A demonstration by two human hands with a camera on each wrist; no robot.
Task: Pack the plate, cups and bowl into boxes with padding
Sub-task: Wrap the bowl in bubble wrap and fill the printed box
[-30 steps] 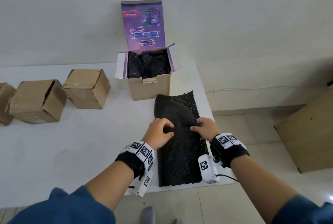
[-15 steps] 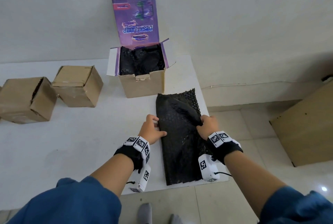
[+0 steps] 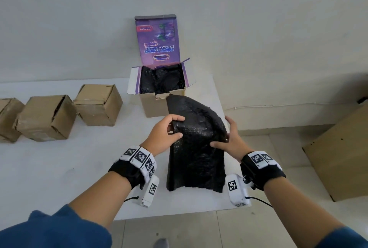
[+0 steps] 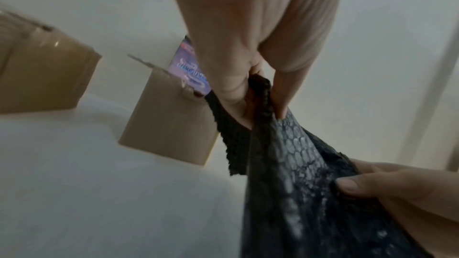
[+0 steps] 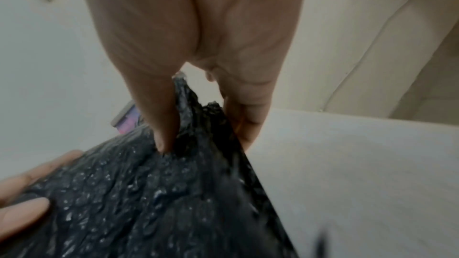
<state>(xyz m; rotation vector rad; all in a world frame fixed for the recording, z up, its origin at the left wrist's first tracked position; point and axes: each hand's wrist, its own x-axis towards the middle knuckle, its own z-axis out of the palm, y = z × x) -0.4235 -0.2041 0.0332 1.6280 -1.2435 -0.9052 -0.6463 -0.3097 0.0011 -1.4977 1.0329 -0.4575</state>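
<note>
Three closed brown cartons [image 3: 46,117] stand in a row at my far left on the white table [image 3: 59,168], their contents hidden; I judge them already packed, though nothing shows it. Next, near the table's back edge, the purple-lidded box [image 3: 159,88] stands open, lid upright, lined or filled with black bubble wrap [image 3: 161,83]; whether crockery lies beneath I cannot tell. No plate, cup or bowl is in view. Just in front of that box I lift the black bubble-wrap sheet [image 3: 196,148] into an arch, its near end trailing on the table. My left hand [image 3: 164,134] pinches the sheet's left edge between thumb and curled fingers; my right hand [image 3: 229,142] takes the right edge, thumb pressed on top, fingers beneath. I judge the sheet light, limp and slightly slick: it sags between grips, so both edges should be held, gently enough to spare the bubbles.
</note>
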